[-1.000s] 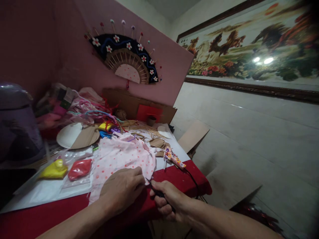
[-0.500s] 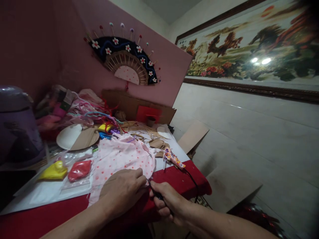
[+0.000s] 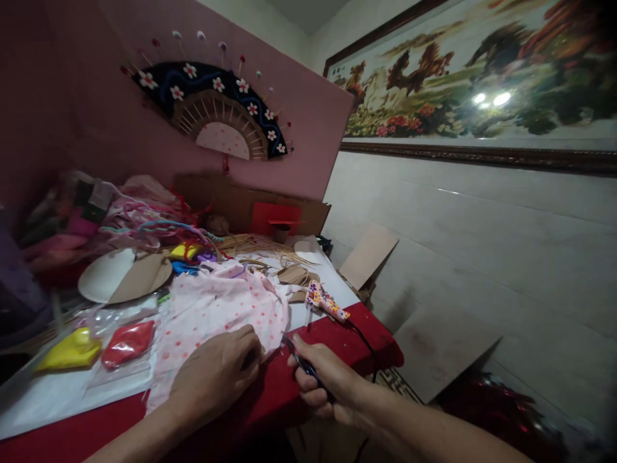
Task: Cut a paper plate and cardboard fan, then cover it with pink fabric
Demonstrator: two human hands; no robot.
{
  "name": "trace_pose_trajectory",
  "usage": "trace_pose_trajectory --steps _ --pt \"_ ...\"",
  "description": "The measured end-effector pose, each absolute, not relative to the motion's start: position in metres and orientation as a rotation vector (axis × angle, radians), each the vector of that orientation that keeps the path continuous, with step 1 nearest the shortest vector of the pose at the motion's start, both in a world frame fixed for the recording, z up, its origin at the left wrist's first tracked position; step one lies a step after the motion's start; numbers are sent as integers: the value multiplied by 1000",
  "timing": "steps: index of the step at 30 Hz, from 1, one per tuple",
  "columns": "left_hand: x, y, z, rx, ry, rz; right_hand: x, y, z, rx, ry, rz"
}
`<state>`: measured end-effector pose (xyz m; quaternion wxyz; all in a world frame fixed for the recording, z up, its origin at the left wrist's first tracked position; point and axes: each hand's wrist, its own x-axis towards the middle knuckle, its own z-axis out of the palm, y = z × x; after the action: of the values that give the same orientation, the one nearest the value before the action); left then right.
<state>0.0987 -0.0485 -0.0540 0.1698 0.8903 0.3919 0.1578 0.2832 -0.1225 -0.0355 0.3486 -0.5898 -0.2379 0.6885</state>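
Observation:
A pink cloth with red dots (image 3: 216,299) lies spread on the table. My left hand (image 3: 219,366) rests on its near right part, the fingers curled and closed at its edge; the fingertips are partly hidden. Just to the right, my right hand (image 3: 321,373) grips dark-handled scissors (image 3: 304,364), fingers wrapped around the handles. Their tip points up and left, beside the cloth's right edge and apart from the left hand. Close behind lies a flower-patterned glue gun (image 3: 325,300) with a black cord.
A red cloth (image 3: 337,341) covers the table under white paper (image 3: 29,408). Bagged yellow clay (image 3: 70,350) and red clay (image 3: 128,344) lie left, before a round cardboard disc (image 3: 144,276). Thin sticks (image 3: 260,244) lie behind. A decorated fan (image 3: 212,106) hangs on the pink board.
The view has swung a little to the right. My right hand and the scissors have drawn away from my left hand, leaving a gap between them.

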Motion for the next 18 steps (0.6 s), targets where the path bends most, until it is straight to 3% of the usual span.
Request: trace_pose_trajectory --steps 4,10,18 --pt "102 -47 -56 2534 1156 419 286 -114 -40 -1539 -831 1714" --pt "104 -45 -60 2581 1185 409 286 -90 -52 -1561 -1575 963" --pt "102 -46 -57 2562 1120 439 281 -73 -59 -1600 -1840 822"
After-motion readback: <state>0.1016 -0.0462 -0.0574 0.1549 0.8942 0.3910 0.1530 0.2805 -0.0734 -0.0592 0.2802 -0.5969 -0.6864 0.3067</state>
